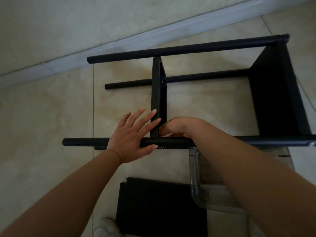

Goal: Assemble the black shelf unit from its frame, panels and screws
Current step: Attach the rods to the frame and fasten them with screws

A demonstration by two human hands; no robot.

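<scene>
Black shelf unit [196, 93] lies on side on tiled floor [42, 117], poles horizontal. Middle panel [158, 93] stands between near pole [85, 141] and far pole [171, 49]; end panel [277, 93] at right. Left hand [131, 135] spread flat, fingers straight against middle panel, thumb under near pole. Right hand [177, 127] curled at panel-pole joint; whether its grip holds anything, cannot tell. Loose panel [160, 207] and clear container [200, 189] nearer on floor.
</scene>
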